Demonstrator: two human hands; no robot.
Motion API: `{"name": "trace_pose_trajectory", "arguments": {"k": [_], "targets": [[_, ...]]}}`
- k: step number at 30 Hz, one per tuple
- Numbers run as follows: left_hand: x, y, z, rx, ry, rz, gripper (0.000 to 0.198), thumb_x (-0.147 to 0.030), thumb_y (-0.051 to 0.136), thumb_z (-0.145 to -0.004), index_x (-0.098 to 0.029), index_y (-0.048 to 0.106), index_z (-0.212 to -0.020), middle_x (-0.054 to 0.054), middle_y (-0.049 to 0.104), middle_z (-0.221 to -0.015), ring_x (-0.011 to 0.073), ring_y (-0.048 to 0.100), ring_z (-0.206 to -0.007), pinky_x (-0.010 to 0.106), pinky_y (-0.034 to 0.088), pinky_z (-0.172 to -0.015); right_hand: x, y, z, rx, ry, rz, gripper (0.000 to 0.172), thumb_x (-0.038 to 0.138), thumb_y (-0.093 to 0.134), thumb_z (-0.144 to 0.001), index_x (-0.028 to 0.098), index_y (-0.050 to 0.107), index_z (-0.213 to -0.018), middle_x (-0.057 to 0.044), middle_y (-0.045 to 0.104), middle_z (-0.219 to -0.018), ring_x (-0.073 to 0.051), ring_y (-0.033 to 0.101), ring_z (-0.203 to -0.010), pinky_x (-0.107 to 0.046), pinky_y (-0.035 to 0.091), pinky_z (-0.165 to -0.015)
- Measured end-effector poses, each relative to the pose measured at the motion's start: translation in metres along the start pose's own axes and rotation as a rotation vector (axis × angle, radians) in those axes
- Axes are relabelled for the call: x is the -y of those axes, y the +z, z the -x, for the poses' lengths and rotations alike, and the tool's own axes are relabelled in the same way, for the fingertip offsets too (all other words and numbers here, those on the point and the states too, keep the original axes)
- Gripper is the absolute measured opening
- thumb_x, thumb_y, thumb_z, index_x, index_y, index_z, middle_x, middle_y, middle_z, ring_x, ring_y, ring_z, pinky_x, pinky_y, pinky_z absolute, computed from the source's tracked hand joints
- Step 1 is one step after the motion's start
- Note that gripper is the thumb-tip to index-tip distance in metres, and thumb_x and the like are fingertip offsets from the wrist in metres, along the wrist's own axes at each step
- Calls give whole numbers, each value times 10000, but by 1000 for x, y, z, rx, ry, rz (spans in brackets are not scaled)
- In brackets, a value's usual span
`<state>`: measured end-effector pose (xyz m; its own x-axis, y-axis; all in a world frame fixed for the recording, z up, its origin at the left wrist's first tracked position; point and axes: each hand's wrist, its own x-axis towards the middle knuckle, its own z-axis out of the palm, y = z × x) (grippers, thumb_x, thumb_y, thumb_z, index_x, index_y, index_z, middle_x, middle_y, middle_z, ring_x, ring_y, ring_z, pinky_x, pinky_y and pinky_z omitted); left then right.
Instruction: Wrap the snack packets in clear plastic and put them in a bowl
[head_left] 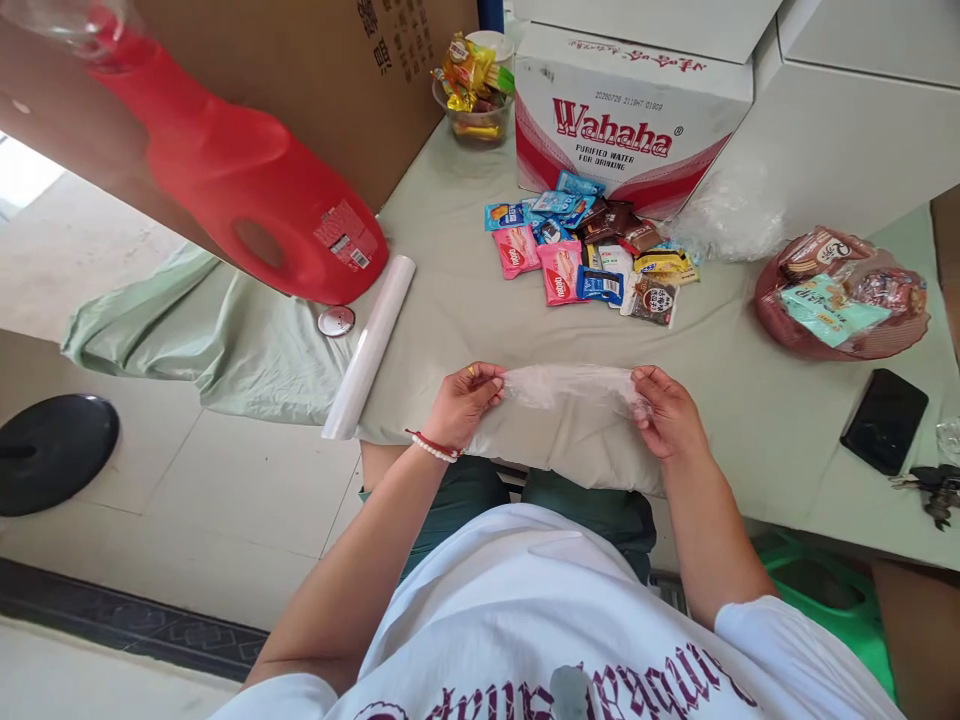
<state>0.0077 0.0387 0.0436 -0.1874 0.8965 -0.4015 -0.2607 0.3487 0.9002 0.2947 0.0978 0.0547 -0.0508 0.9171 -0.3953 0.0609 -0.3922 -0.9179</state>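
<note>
A thin clear plastic bag (571,385) is stretched between my two hands above the near edge of the green-covered table (450,300). My left hand (465,403) pinches its left end with thumb and fingers closed; a red and white bracelet circles that wrist. My right hand (666,410) pinches the right end the same way. A pile of several small snack packets (592,262) lies on the cloth beyond the bag.
A roll of clear bags (371,345) lies at the left, beside a big red jug (240,180) and a small round cap (336,320). A Wahaha water carton (622,120), a candy cup (474,90), a filled red bag (840,295), a black phone (885,420) and keys (934,490) lie around.
</note>
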Motion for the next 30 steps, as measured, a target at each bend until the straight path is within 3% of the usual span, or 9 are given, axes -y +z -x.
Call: {"name": "trace_pose_trajectory", "arguments": {"k": [2, 5, 10, 14, 18, 21, 24, 28, 30], "targets": [[0, 3, -2, -19, -66, 62, 388, -383, 908, -633, -173, 683, -870, -26, 604, -652, 89, 561, -603, 217, 457, -590, -1, -3, 2, -99, -114, 184, 484, 697, 649, -832, 241, 556, -963, -12, 613, -875, -129, 495, -547, -289, 397, -461], [-2, 8, -2, -21, -98, 38, 348, -351, 884, -656, -180, 670, -870, -48, 557, -593, 73, 509, -530, 194, 378, -509, 8, -6, 8, -263, -495, 565, 454, 641, 567, -942, 228, 614, -1124, -112, 641, -1151, -210, 613, -824, -386, 533, -717], [-8, 12, -8, 82, -103, -39, 279, -314, 853, -655, -176, 680, -825, -52, 527, -597, 53, 415, -475, 208, 251, -455, 35, 14, -10, -36, -922, 1066, 546, 444, 610, -973, 237, 544, -1474, -170, 549, -1441, -369, 426, -1392, -574, 368, -1141], [-18, 12, -14, 107, -99, -42, 304, -328, 851, -648, -171, 684, -847, -25, 583, -683, 77, 499, -542, 221, 350, -512, 38, 40, -50, 286, -889, 1308, 344, 253, 562, -982, 206, 690, -1298, -144, 666, -1228, -338, 484, -1300, -521, 383, -1116], [-38, -3, -32, -82, 8, -165, 306, -409, 812, -715, -197, 660, -875, -9, 626, -744, 133, 586, -670, 243, 433, -594, 25, 37, -73, 152, -847, 1281, 309, 183, 449, -1001, 162, 718, -1152, -151, 661, -1055, -296, 545, -1059, -405, 469, -888], [-67, -23, -70, -184, 150, -382, 213, -387, 744, -777, -198, 647, -799, 4, 632, -740, 153, 576, -702, 256, 429, -621, 9, 19, -81, -20, -937, 1177, 281, 148, 498, -917, 157, 689, -1123, -135, 639, -998, -295, 533, -1001, -393, 461, -836], [-106, -37, -133, -310, 284, -655, 130, -313, 663, -828, -203, 625, -771, 9, 606, -706, 168, 540, -679, 289, 428, -662, -3, 10, -87, -34, -979, 1115, 187, 161, 531, -879, 182, 672, -1000, -102, 620, -896, -280, 535, -915, -381, 454, -794], [-157, -27, -236, -366, 500, -1038, 44, -199, 604, -851, -190, 647, -856, 83, 676, -956, 221, 612, -850, 373, 476, -886, -5, 17, -94, 6, -1019, 1060, 149, 204, 512, -951, 213, 641, -875, -84, 615, -825, -256, 540, -844, -364, 431, -733], [-177, -14, -288, -324, 583, -1139, 213, -148, 605, -843, -166, 676, -1044, 129, 675, -1145, 269, 637, -1029, 424, 449, -1019, -2, 21, -96, 5, -1017, 1037, 172, 202, 505, -969, 218, 630, -851, -78, 602, -800, -248, 537, -817, -362, 423, -717]]}}
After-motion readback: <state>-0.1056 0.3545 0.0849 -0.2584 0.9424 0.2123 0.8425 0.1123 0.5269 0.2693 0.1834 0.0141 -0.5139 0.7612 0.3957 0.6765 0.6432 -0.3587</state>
